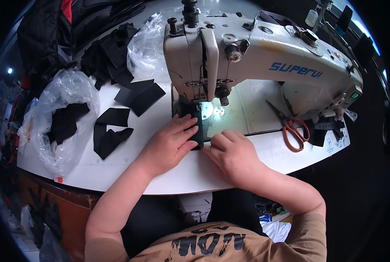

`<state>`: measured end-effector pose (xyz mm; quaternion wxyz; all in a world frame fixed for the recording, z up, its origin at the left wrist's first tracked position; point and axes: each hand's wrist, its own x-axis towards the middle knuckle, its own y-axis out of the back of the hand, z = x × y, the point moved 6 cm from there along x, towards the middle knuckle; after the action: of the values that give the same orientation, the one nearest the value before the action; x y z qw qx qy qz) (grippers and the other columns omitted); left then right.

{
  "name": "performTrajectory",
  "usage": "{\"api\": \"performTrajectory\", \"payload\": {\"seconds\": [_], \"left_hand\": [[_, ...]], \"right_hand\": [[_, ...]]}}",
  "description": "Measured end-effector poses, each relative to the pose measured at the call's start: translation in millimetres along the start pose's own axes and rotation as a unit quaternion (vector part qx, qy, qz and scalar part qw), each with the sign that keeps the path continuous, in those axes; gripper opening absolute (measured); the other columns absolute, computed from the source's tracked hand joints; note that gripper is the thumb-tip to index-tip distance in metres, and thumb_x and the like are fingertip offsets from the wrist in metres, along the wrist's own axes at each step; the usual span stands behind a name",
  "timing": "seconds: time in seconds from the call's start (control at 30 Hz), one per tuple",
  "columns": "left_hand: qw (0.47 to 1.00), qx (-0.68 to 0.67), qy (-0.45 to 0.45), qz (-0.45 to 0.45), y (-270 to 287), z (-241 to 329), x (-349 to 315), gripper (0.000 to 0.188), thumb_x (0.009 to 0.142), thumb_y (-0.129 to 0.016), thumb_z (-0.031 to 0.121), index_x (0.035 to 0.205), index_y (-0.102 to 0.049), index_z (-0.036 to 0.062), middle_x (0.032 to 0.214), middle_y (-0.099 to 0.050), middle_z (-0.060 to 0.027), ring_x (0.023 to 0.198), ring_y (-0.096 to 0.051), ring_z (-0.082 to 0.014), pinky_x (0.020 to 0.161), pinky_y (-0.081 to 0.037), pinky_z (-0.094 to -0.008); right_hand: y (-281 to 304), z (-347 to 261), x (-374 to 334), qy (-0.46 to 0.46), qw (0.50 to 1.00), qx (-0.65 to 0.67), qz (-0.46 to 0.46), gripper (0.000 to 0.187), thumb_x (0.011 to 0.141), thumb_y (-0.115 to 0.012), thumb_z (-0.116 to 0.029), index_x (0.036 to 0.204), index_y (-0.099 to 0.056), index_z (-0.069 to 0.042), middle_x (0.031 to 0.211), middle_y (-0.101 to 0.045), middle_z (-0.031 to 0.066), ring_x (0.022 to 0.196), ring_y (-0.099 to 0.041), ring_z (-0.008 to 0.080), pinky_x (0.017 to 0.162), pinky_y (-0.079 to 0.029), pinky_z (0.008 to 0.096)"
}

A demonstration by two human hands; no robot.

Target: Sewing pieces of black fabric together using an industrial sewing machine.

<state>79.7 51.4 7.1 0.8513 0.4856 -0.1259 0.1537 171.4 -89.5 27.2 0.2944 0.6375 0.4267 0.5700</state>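
Here, a white table (171,181) bore 1 large sewing machine (256,52).
The left hand (166,146) lay flat, fingers loosely spread; the right hand (234,157) was curled, and whether it pinched anything I could not tell. Orange-handled scissors (286,122) lay to their right. A black fabric strip (200,133) ran from the machine toward the table's near edge, beneath the left fingertips, its near end beside the right hand.

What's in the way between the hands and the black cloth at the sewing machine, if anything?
Nothing visible. The left hand lies on the black cloth; the right hand is right at its near end. The scissors lie well off to the right, clear of both.
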Motion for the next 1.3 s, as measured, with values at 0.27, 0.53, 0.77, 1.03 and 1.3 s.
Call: {"api": "performTrajectory", "payload": {"seconds": [0.27,0.53,0.77,1.03,1.3], "left_hand": [[1.000,-0.023,0.008,-0.002,1.6,-4.9,-0.8,0.033,0.094,-0.068,0.013,0.126,-0.070,0.0045,0.141,-0.062,-0.0119,0.138,-0.053,-0.0318,0.121,-0.035,-0.0468],[1.000,-0.006,-0.013,-0.001,1.2,-0.1,-2.5,0.038,0.093,-0.070,0.016,0.128,-0.067,0.0026,0.142,-0.061,-0.0125,0.137,-0.052,-0.0335,0.121,-0.035,-0.0482],[0.999,0.027,-0.035,-0.007,1.4,3.6,0.9,0.042,0.096,-0.068,0.026,0.126,-0.065,-0.0026,0.140,-0.059,-0.0169,0.136,-0.052,-0.0353,0.119,-0.038,-0.0502],[0.999,0.036,-0.034,-0.008,1.4,2.3,0.8,0.043,0.095,-0.069,0.027,0.127,-0.064,-0.0015,0.141,-0.058,-0.0157,0.137,-0.051,-0.0344,0.119,-0.038,-0.0494],[0.999,0.028,-0.029,-0.010,1.7,1.8,0.6,0.044,0.094,-0.071,0.027,0.127,-0.064,-0.0007,0.142,-0.058,-0.0149,0.138,-0.051,-0.0336,0.119,-0.038,-0.0491]], "right_hand": [[-10.3,-9.5,11.5,0.096,0.983,-0.146,-0.062,0.014,0.077,-0.070,-0.015,0.086,-0.065,-0.006,0.085,-0.056,0.0034,0.080,-0.059,0.0224,0.064,-0.051,0.0343],[-14.7,4.7,13.6,0.052,0.997,-0.055,-0.016,0.017,0.076,-0.073,-0.012,0.092,-0.067,-0.007,0.087,-0.057,0.0040,0.078,-0.060,0.0221,0.058,-0.052,0.0346],[-15.7,3.9,12.2,0.054,0.996,-0.064,-0.026,0.021,0.074,-0.074,-0.012,0.092,-0.067,-0.006,0.087,-0.057,0.0048,0.078,-0.060,0.0223,0.060,-0.053,0.0341],[-13.8,2.9,12.3,0.059,0.995,-0.070,-0.034,0.024,0.071,-0.075,-0.013,0.092,-0.067,-0.005,0.086,-0.056,0.0048,0.078,-0.060,0.0221,0.060,-0.052,0.0339],[-12.9,1.0,12.8,0.066,0.995,-0.072,-0.031,0.024,0.071,-0.075,-0.014,0.092,-0.067,-0.005,0.085,-0.055,0.0047,0.078,-0.059,0.0219,0.060,-0.052,0.0338]]}}
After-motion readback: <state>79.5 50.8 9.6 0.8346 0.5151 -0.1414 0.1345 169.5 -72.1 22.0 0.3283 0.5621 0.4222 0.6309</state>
